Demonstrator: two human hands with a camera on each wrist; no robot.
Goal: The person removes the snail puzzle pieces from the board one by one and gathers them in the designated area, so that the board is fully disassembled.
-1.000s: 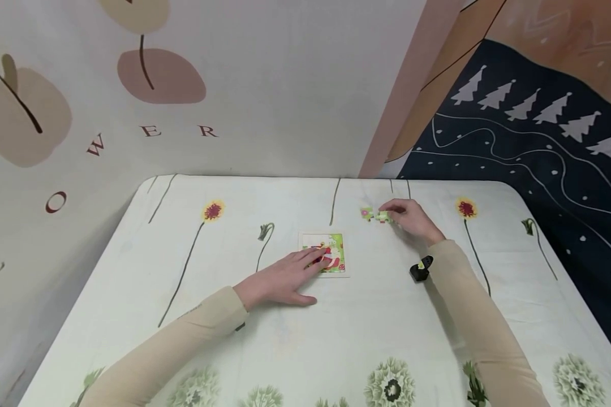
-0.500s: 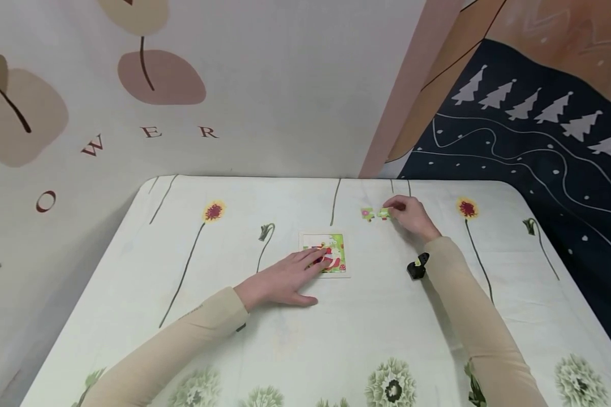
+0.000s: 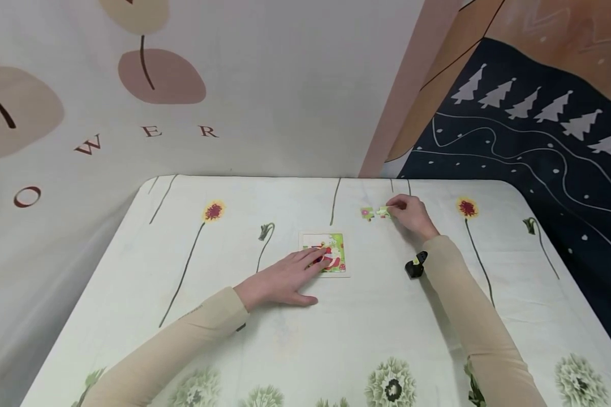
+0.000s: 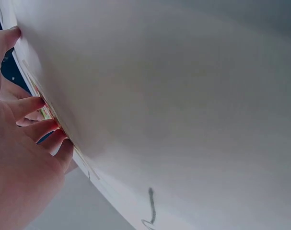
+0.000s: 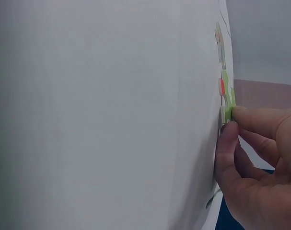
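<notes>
A square picture puzzle (image 3: 337,249) in a pale frame lies near the middle of the table. My left hand (image 3: 287,277) rests flat on its left part, fingers spread, covering some of the picture. Farther back on the right, my right hand (image 3: 411,216) pinches the edge of a green jigsaw piece (image 3: 383,212) between thumb and index finger. In the right wrist view that piece (image 5: 226,93) stands close to the cloth, with a red patch on it. Just left of it lies a second jigsaw piece (image 3: 367,213), green with a pink flower.
A white cloth (image 3: 265,350) printed with flowers covers the table. A pale curtain (image 3: 285,85) hangs behind the far edge, and a dark one with white trees (image 3: 519,130) is at the right. A black wrist camera (image 3: 414,267) sits beneath the right sleeve.
My right hand has shifted slightly left at the wrist, with its fingertips still by the green jigsaw piece. The piece has turned and moved only a little. The left hand stays put.
</notes>
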